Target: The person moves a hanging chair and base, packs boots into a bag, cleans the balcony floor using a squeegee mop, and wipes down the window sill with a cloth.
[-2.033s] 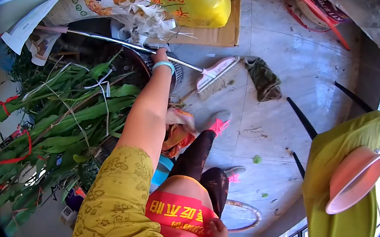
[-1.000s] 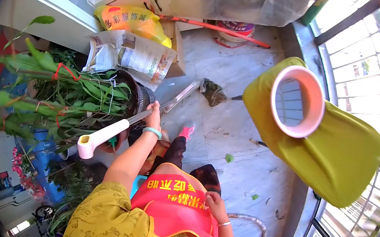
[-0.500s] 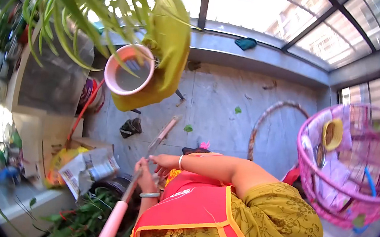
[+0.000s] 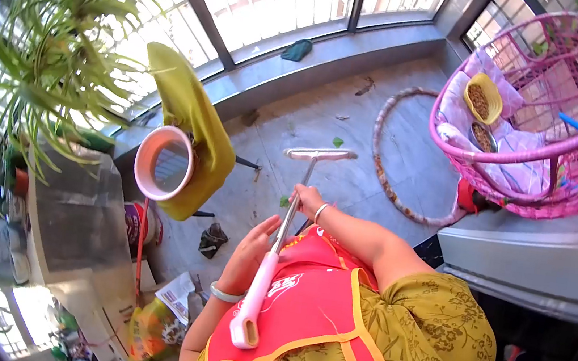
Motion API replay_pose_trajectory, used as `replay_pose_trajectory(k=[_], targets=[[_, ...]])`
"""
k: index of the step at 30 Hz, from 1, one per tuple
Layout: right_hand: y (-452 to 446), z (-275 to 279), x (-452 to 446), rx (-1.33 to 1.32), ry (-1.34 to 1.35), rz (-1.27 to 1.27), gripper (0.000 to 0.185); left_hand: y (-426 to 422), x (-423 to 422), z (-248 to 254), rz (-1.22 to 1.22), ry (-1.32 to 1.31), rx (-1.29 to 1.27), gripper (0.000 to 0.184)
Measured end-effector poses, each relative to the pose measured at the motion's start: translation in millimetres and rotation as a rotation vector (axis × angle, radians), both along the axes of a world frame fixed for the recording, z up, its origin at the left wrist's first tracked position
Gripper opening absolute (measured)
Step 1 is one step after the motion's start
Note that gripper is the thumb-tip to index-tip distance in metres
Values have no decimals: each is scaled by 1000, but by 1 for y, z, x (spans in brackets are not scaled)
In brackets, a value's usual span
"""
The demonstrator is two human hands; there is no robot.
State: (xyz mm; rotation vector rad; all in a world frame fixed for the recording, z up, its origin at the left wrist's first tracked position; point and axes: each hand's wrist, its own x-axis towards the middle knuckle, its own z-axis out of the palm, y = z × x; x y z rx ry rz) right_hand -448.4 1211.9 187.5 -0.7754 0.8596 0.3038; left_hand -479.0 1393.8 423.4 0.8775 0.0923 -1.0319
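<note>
Broom: one broom (image 4: 289, 217) is slanting up from the front of the red apron (image 4: 320, 276), its flat head (image 4: 318, 154) reaching out over the tiled floor (image 4: 286, 118).
Right hand: it is closing round the metal shaft (image 4: 309, 170), below the head.
Left hand: the left hand (image 4: 244, 255) is holding its fingers open just beside the shaft; whether they are touching it, I cannot tell. The right hand (image 4: 310, 201) is gripping farther up.
Handling: the broom is looking light and stiff, probably head-heavy and hardly fragile. The smooth shaft may be slippery; the thick pink handle (image 4: 256, 300) is offering the surer hold, with the other hand midway up the shaft.
Chair: one cloth-covered chair (image 4: 211, 137) is bearing one pink tub (image 4: 140, 164).
Basket: one pink basket (image 4: 555, 155) is holding two bowls, one yellow (image 4: 494, 109), one metal (image 4: 472, 135).
Floor: one hoop (image 4: 380, 170), one dark rag (image 4: 212, 240) and two green leaves (image 4: 338, 142) are lying there.
</note>
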Motion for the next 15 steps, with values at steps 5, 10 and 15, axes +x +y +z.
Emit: replay_pose_trajectory(k=[5, 10, 15], targets=[[-77, -6, 41, -228, 6, -238, 16, -43, 37, 36, -249, 17, 125, 66], [-177, -43, 101, -246, 22, -345, 18, -101, 111, 10, -437, 292, 127, 50], [-271, -75, 171, 204, 14, -750, 27, -231, 194, -47, -378, 384, 240, 38]])
